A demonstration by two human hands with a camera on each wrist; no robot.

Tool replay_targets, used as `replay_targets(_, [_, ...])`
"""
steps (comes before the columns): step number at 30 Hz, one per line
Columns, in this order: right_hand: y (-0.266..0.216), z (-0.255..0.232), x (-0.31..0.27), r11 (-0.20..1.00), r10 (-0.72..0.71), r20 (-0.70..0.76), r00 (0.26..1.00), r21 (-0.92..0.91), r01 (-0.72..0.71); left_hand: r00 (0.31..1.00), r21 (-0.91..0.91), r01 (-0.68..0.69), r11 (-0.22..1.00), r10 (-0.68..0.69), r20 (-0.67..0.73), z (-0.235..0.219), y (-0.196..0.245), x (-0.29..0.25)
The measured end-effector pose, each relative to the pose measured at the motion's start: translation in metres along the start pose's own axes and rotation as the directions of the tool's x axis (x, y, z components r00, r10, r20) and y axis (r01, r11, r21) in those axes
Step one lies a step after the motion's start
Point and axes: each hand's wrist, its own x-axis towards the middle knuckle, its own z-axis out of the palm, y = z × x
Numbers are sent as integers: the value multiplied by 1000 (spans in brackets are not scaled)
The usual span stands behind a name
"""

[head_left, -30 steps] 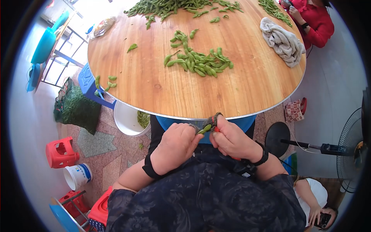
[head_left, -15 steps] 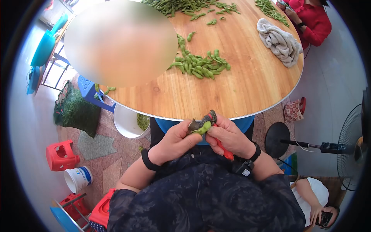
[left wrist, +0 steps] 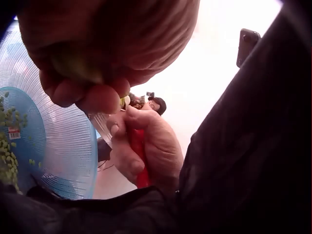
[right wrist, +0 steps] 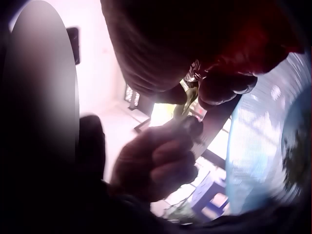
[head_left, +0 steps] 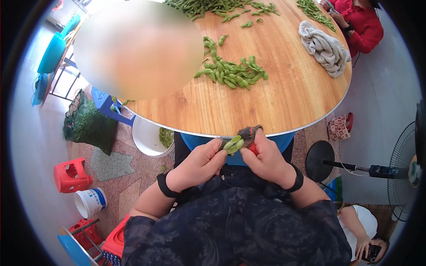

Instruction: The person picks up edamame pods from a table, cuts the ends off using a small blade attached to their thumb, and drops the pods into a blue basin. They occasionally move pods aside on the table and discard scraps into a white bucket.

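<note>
Between the two hands, just off the table's near edge, is a green pod [head_left: 234, 144], its halves spread apart. My left hand [head_left: 197, 165] pinches the pod's left side between thumb and fingers. My right hand [head_left: 269, 160] grips a red-handled tool [head_left: 253, 149], its thumb near the pod; dark wrapping [head_left: 249, 132] covers part of a finger. In the left wrist view the red handle [left wrist: 138, 151] lies in the curled right hand [left wrist: 153, 146]. Below the hands, a blue mesh basket [left wrist: 73, 146] holds loose green beans [left wrist: 9, 161].
Pods [head_left: 235, 73] lie on the round wooden table [head_left: 177, 117], with a grey cloth [head_left: 324, 48] at right. A white bucket [head_left: 144, 139] stands below left, a black fan [head_left: 399, 170] at right. A blurred oval hides the table's upper left. Two other people sit at right.
The pod between the hands has come apart into spread halves. The red tool, earlier pointing down out of the right hand, is now mostly hidden within it.
</note>
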Motion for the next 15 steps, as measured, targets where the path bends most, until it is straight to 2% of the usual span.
replay_targets(1, [-1, 3, -1, 974, -157, -81, 984, -178, 141, 1000, 1, 2, 1000, -2, -1, 1, -1, -1])
replay_targets(2, [-1, 4, -2, 897, -320, -133, 938, -360, 255, 1000, 74, -15, 997, 17, -19, 3, -3, -1])
replay_targets(3, [0, 3, -2, 898, -318, -138, 938, -361, 251, 999, 146, -32, 989, 37, -33, 5, -4, -1])
replay_targets(4, [3, 2, -1, 843, -350, -88, 933, -463, 273, 999, 146, -32, 989, 36, -26, 6, -2, -2])
replay_targets(5, [4, 1, -1, 774, -378, -31, 925, -559, 297, 998, 221, -56, 974, 62, -18, 6, 2, -4])
replay_targets(6, [4, -2, -2, 774, -378, -31, 925, -559, 298, 996, 295, -79, 952, 87, -12, 4, 4, -6])
replay_targets(8, [1, -7, -5, 713, -301, 10, 954, -662, 232, 997, 303, -57, 951, 70, -31, -2, 0, -9])
replay_targets(9, [-3, -8, -6, 714, -302, 15, 953, -659, 237, 998, 309, -37, 950, 54, -46, -4, -2, -9])
replay_targets(10, [-9, -8, -8, 661, -339, 23, 940, -706, 256, 997, 309, -33, 951, 51, -50, -6, -4, -10])
replay_targets(11, [-13, -9, -9, 604, -375, 31, 926, -750, 270, 996, 361, -32, 932, 58, -61, -7, -5, -9])
replay_targets(12, [-16, -8, -9, 604, -375, 32, 927, -750, 270, 995, 412, -31, 911, 66, -71, -7, -6, -8])
replay_targets(13, [-20, -5, -9, 563, -436, 87, 896, -750, 347, 995, 411, -31, 911, 66, -70, -6, -6, -7])
replay_targets(14, [-22, -3, -9, 517, -493, 140, 859, -747, 419, 997, 334, -26, 942, 48, -56, -4, -4, -6])
replay_targets(15, [-18, 0, -9, 516, -493, 137, 859, -749, 416, 999, 257, -21, 966, 32, -40, -2, -2, -5])
